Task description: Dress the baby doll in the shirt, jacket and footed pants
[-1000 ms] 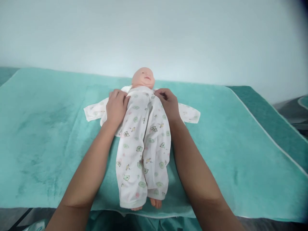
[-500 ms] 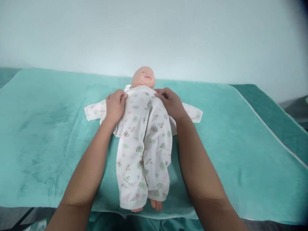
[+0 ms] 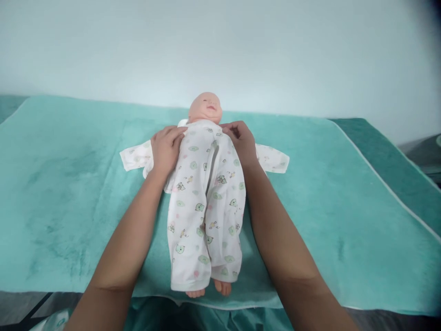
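Note:
A baby doll (image 3: 204, 107) lies on its back on a teal towel (image 3: 69, 184), head away from me. White printed baby pants (image 3: 206, 207) lie over its body, waistband up by the chest, with both bare feet (image 3: 210, 289) showing at the bottom. Under the doll a white printed top spreads its sleeves (image 3: 132, 157) to either side. My left hand (image 3: 167, 149) grips the left side of the pants' waistband at the doll's shoulder. On the opposite side my right hand (image 3: 241, 143) pinches the waistband just below the doll's chin.
The teal towel covers a darker teal surface (image 3: 386, 161) that shows at the right. A pale wall (image 3: 220, 46) runs behind. The towel's near edge (image 3: 241, 305) lies just below the doll's feet.
Both hands have drawn the pants' waistband slightly farther up toward the doll's neck. The right hand has shifted a little inward and up.

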Demonstrator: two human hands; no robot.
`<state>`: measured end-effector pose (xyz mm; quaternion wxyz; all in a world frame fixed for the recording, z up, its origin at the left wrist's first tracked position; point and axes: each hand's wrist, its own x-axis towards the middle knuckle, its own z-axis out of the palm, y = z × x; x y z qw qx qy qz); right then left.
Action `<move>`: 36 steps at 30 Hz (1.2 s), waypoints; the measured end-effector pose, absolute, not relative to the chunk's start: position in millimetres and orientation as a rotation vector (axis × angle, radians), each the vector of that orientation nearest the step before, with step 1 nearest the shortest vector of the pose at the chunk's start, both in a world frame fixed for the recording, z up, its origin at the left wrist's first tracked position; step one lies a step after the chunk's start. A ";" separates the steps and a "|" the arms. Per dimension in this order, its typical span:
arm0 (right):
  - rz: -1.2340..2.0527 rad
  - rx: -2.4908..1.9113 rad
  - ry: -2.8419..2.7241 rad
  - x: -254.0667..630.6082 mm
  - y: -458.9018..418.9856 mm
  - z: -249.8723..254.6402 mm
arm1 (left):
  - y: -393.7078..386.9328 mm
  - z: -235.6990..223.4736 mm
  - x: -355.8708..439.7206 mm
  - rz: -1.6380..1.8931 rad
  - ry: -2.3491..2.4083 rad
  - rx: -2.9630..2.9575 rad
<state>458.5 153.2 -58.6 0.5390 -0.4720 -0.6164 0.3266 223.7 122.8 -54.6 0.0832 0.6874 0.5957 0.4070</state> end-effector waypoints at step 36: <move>1.840 -1.230 -2.152 492.0 -370.1 -115.4 | -400.2 -185.3 280.2 -0.114 1.486 1.775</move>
